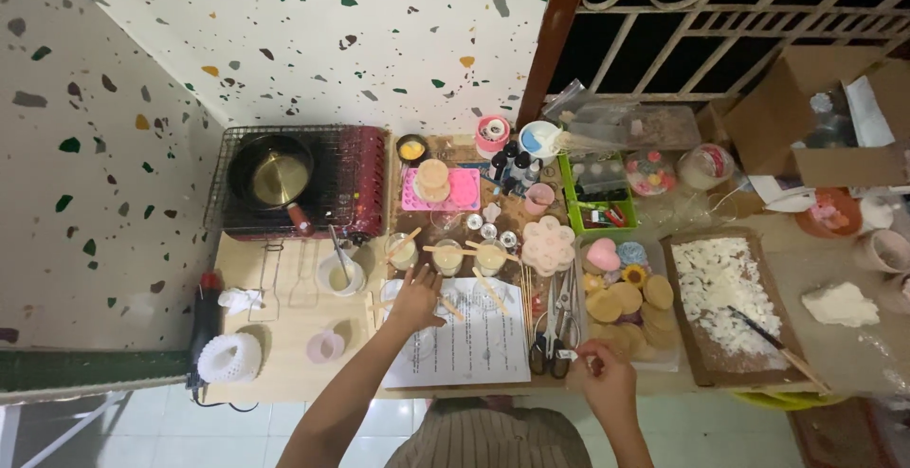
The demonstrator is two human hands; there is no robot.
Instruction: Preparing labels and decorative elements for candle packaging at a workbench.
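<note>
My left hand lies open, fingers spread, on the upper left part of a printed white sheet, just below three small glasses of pale wax with wooden sticks across them. My right hand is at the table's front edge, fingers pinched on a small light object that is too small to name, beside the scissors and metal tools. Round yellow wax pieces lie to the right of the tools.
A dark pan sits on a red portable stove at the back left. A pink mould, small bottles, a green tray, a board of white wax flakes and cardboard boxes crowd the table.
</note>
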